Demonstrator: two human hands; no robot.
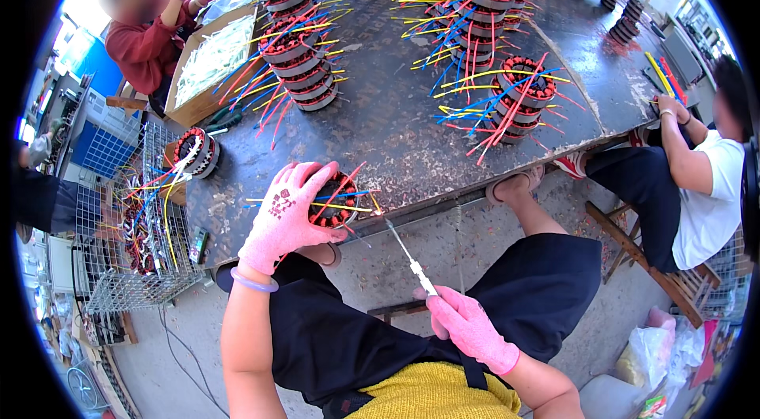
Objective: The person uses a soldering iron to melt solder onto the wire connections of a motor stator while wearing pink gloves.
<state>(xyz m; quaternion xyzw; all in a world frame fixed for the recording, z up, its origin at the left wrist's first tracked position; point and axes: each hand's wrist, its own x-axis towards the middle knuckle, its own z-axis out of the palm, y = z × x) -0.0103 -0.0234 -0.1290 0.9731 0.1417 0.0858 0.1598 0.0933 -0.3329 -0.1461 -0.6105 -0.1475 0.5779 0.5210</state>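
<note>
My left hand (289,213), in a pink glove, is closed around a motor stator (336,201) at the table's front edge. Red, blue and yellow wire leads stick out of the stator. My right hand (475,328), also gloved in pink, grips a slim hand torch (416,268) with a white handle. From it a thin pale shaft or jet slants up toward the stator. A small orange glow (378,211) shows at the wire ends on the stator's right side. My right fingers are pressed together around the handle.
Tall stacks of stators (297,62) stand on the dark table (380,102), with a shorter stack (518,98) at right. A single stator (196,154) sits at left, near a wire basket (134,237). One co-worker (150,43) is far left beside a carton (212,59), another (712,181) at right.
</note>
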